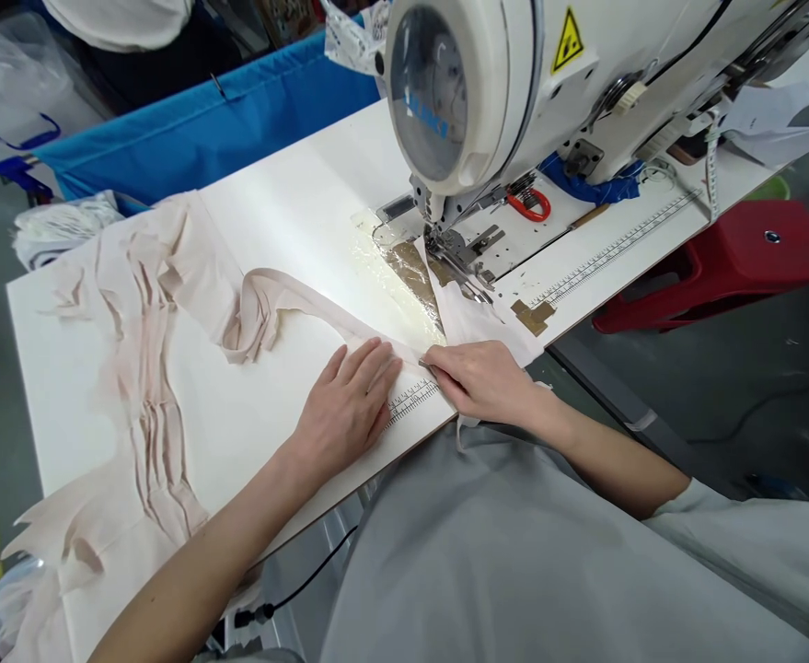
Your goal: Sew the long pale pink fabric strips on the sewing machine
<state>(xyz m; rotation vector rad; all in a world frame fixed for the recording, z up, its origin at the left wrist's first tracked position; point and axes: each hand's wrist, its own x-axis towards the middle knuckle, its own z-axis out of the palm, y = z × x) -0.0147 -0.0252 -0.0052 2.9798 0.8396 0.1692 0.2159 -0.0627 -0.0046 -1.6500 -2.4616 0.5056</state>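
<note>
My left hand (349,405) lies flat with its fingers stretched out on the end of a pale pink fabric strip (314,302), near the table's front edge. Just to its right, my right hand (483,379) is closed at the end of that strip. A small metal tip pokes out from its fingers; the rest of the tool is hidden. Beyond the right hand, a pale fabric piece (477,322) runs up to the presser foot (442,241) of a white sewing machine (507,83). The strip curls away leftward in loose folds.
Pleated pink fabric (159,396) is piled on the left of the white table (294,212). Red-handled scissors (534,206) lie behind the needle area. Printed rulers (410,398) mark the front edge. A blue cloth trough (217,120) borders the back; a red stool (735,262) stands right.
</note>
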